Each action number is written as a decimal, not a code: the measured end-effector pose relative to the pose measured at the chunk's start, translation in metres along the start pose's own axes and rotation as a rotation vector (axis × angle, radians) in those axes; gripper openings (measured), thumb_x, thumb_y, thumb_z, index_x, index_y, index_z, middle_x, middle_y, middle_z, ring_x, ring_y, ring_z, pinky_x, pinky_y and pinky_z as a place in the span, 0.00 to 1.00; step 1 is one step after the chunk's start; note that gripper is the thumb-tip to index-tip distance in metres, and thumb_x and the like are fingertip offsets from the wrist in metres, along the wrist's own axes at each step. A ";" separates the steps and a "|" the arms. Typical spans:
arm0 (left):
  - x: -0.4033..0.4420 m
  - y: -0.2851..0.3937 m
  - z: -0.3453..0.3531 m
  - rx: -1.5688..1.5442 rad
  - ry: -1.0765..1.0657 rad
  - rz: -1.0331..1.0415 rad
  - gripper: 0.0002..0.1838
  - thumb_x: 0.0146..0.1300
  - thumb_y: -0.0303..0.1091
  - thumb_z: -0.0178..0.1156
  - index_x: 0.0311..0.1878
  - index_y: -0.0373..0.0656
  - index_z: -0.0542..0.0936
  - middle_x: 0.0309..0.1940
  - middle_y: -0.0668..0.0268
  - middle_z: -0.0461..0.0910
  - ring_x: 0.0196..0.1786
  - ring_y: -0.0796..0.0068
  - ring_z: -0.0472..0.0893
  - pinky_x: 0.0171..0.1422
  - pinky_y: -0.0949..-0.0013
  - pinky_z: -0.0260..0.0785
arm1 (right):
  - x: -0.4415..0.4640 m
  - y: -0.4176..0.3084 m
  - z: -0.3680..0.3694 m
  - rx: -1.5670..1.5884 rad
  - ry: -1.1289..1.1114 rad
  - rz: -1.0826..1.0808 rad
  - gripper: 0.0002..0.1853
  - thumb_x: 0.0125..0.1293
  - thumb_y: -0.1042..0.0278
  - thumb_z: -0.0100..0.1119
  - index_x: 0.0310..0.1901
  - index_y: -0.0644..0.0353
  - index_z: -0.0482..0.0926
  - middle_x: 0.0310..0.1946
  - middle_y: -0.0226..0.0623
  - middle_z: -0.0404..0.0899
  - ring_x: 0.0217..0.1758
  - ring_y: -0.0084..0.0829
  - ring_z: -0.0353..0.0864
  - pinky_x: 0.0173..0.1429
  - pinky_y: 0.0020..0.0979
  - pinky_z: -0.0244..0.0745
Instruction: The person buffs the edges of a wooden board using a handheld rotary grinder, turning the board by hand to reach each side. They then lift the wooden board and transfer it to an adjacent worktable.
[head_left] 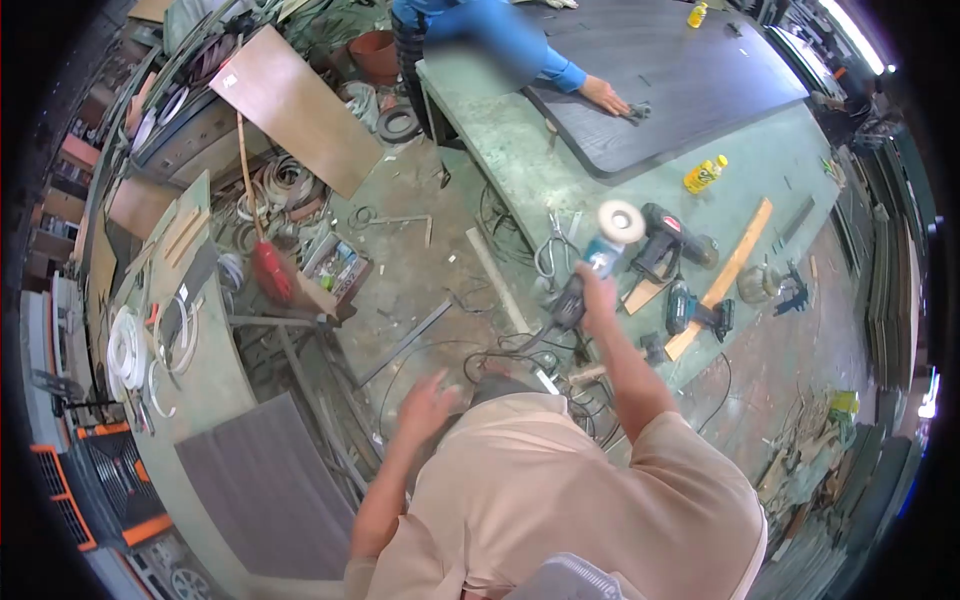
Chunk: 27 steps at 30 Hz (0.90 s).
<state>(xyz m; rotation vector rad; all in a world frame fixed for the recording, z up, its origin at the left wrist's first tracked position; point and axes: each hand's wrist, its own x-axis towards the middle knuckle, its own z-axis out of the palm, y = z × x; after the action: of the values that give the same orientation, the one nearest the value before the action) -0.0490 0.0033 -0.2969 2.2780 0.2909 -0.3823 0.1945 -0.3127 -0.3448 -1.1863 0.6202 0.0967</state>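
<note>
My right hand (598, 298) is wrapped round a blue and black power tool (603, 256) with a round pale disc at its top, over the near end of the green table (510, 160). Just beside it are a pair of scissors (553, 252), a black and red heat gun (668, 240) and a teal and black drill (695, 312). A long wooden strip (735, 275) lies on the table under the drill. My left hand (430, 402) hangs in front of my body, its fingers apart and holding nothing.
Across the table a co-worker's hand (605, 96) presses a grey cloth on a dark panel (680, 80). A yellow bottle (705, 174) stands near the panel. At the left, another table (190, 390) carries white coils (127, 350). Cables (490, 355) and a red broom (270, 272) are on the floor side.
</note>
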 end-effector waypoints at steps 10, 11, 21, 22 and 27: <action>-0.172 -0.163 0.060 -0.171 0.154 -0.695 0.27 0.74 0.51 0.58 0.59 0.33 0.83 0.47 0.46 0.87 0.50 0.50 0.86 0.58 0.55 0.75 | 0.054 -0.022 -0.049 -0.424 0.057 0.013 0.21 0.57 0.64 0.76 0.49 0.63 0.80 0.34 0.34 0.81 0.31 0.29 0.81 0.37 0.35 0.78; -0.181 -0.165 0.072 -0.287 0.179 -0.789 0.27 0.73 0.51 0.59 0.59 0.34 0.83 0.49 0.44 0.86 0.54 0.50 0.86 0.59 0.55 0.74 | 0.060 -0.024 -0.052 -0.470 0.074 0.028 0.22 0.56 0.63 0.76 0.49 0.63 0.80 0.35 0.35 0.82 0.33 0.31 0.82 0.38 0.36 0.79; -0.200 -0.129 0.113 -0.440 0.304 -0.855 0.28 0.75 0.55 0.57 0.62 0.41 0.83 0.57 0.50 0.85 0.59 0.50 0.84 0.65 0.54 0.73 | 0.132 -0.049 -0.083 -1.511 -0.085 -0.123 0.46 0.52 0.21 0.66 0.51 0.64 0.89 0.48 0.52 0.89 0.46 0.49 0.86 0.54 0.55 0.76; -0.198 -0.118 0.102 -0.503 0.328 -0.871 0.28 0.74 0.55 0.57 0.62 0.41 0.83 0.56 0.49 0.85 0.59 0.49 0.84 0.65 0.54 0.73 | 0.138 -0.053 -0.081 -1.601 -0.023 -0.111 0.47 0.52 0.21 0.67 0.51 0.66 0.89 0.49 0.53 0.88 0.46 0.49 0.85 0.54 0.52 0.76; -0.195 -0.124 0.131 -0.571 0.518 -0.901 0.26 0.71 0.56 0.59 0.57 0.43 0.86 0.54 0.48 0.85 0.59 0.49 0.84 0.64 0.53 0.74 | 0.194 -0.041 -0.084 -1.769 -0.483 -0.720 0.31 0.65 0.37 0.64 0.50 0.61 0.87 0.39 0.49 0.85 0.36 0.47 0.80 0.42 0.47 0.74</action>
<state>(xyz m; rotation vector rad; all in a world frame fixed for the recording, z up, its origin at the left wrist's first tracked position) -0.2939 -0.0296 -0.3947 1.5308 1.4994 -0.1051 0.3384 -0.4512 -0.4268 -2.8721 -0.5986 0.3368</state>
